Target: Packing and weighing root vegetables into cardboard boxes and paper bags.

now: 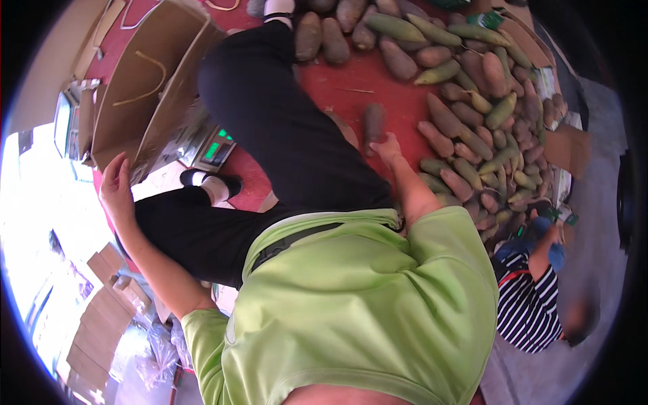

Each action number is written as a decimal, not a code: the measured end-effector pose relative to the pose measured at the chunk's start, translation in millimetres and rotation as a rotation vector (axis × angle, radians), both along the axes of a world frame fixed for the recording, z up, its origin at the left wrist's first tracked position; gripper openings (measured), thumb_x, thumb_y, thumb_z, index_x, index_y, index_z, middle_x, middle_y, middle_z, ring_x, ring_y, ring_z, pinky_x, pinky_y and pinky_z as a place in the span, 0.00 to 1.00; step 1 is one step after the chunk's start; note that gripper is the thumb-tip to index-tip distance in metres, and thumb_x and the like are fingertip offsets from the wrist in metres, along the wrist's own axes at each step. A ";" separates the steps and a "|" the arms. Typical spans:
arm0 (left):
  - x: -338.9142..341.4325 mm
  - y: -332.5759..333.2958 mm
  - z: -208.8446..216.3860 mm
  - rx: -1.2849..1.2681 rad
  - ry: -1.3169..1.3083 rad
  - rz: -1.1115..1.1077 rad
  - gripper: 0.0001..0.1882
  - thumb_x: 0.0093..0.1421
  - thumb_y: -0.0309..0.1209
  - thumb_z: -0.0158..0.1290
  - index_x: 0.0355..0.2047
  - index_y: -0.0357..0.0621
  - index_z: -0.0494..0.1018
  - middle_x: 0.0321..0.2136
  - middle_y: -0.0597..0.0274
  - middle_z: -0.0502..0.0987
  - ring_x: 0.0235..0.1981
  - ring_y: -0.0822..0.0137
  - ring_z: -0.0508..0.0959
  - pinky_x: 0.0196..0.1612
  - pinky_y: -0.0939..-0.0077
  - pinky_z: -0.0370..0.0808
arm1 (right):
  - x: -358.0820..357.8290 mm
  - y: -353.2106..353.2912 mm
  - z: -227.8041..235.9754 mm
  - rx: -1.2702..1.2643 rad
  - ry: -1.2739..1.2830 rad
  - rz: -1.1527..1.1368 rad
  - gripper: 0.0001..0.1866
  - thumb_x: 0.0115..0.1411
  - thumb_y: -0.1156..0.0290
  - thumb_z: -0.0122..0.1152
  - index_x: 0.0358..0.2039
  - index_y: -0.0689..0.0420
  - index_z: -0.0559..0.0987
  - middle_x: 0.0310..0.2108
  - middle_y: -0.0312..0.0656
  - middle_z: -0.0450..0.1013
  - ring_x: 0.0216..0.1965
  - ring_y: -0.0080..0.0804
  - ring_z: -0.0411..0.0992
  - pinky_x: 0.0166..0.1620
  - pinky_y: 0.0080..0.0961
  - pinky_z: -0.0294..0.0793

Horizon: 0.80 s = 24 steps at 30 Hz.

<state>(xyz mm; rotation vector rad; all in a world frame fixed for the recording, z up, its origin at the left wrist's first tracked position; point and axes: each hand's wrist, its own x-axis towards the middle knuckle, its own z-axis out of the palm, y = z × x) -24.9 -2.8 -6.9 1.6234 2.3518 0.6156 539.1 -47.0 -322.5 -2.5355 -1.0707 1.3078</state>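
My right hand (388, 149) is closed around the lower end of a dusty, brownish-purple radish (374, 125) on the red floor covering. Beside it on the right lies a big heap of long radishes (466, 125), some green, others pinkish-brown. Over on the left, my left hand (117, 192) is raised at the near corner of a brown paper bag (128, 108) with a cord handle. Its fingers look stretched out, with nothing seen in them; whether they touch the bag is unclear. Under the bag, a scale (214, 150) shows lit green digits.
My dark-trousered legs (270, 115) stretch between bag and heap. Flattened cardboard (101, 331) and clear plastic bags (158, 354) lie at lower left. A person in a striped shirt (526, 304) is beside the heap at lower right. Cardboard (567, 148) edges the heap.
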 end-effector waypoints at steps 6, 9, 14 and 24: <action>20.4 16.1 -4.8 0.004 -0.055 0.032 0.09 0.58 0.29 0.53 0.38 0.42 0.78 0.34 0.60 0.79 0.36 0.71 0.77 0.41 0.79 0.72 | 12.0 -13.5 -27.1 0.051 -0.045 -0.115 0.43 0.40 0.69 0.71 0.56 0.60 0.59 0.50 0.54 0.66 0.51 0.46 0.67 0.49 0.35 0.72; 17.5 4.9 5.3 0.005 -0.018 0.071 0.09 0.57 0.29 0.54 0.37 0.42 0.77 0.33 0.60 0.79 0.36 0.71 0.77 0.40 0.79 0.72 | -23.9 8.0 24.6 0.008 0.090 -0.298 0.41 0.41 0.76 0.69 0.55 0.63 0.58 0.49 0.52 0.65 0.47 0.44 0.70 0.41 0.34 0.79; 19.3 8.0 4.2 0.012 -0.040 0.054 0.08 0.57 0.29 0.54 0.36 0.41 0.77 0.31 0.60 0.78 0.34 0.70 0.78 0.38 0.78 0.73 | -20.1 6.9 27.1 0.056 0.220 -0.399 0.37 0.42 0.81 0.67 0.53 0.64 0.60 0.48 0.49 0.65 0.43 0.41 0.71 0.34 0.34 0.81; 23.1 9.9 13.0 0.051 -0.046 0.018 0.09 0.55 0.31 0.55 0.35 0.40 0.77 0.30 0.57 0.78 0.32 0.65 0.78 0.37 0.76 0.73 | 21.1 44.6 23.7 -0.198 0.837 -0.775 0.23 0.47 0.58 0.68 0.42 0.49 0.73 0.37 0.33 0.70 0.38 0.30 0.68 0.38 0.28 0.68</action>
